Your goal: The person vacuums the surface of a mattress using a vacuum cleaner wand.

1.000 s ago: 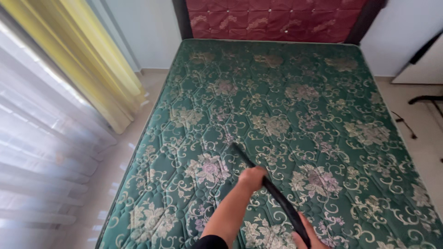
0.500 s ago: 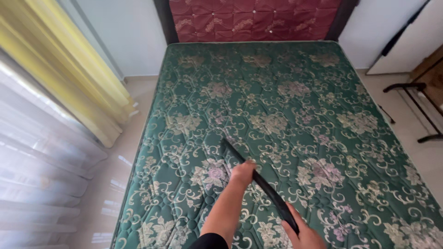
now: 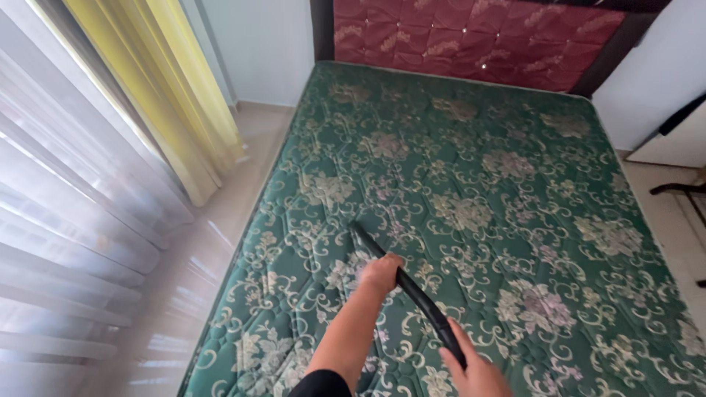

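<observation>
Head view: you stood at the foot of a bare mattress, green with a pale floral pattern, and looked down its length. Your left hand was curled tight around a black tube, gripping it about midway along, with the bare forearm running back toward the bottom edge and a dark sleeve at its end. Your right hand sat lower, at the bottom of the frame, closed over the tube's near end; its fingers were partly cut off, so you could not see the whole grip, though the palm wrapped the tube. The tube ran slantwise from that hand up and to the left, and its far tip rested on the mattress in the left half, short of the middle. Both hands hovered over the mattress near its foot.

Beyond the mattress stood a dark red tufted headboard against a pale wall. To your left hung a yellow curtain, and nearer you a sheer white curtain with light coming through it; a strip of shiny tiled floor lay between the curtains and the mattress. At the right edge a dark metal frame stood on the floor, just beside the mattress corner.
</observation>
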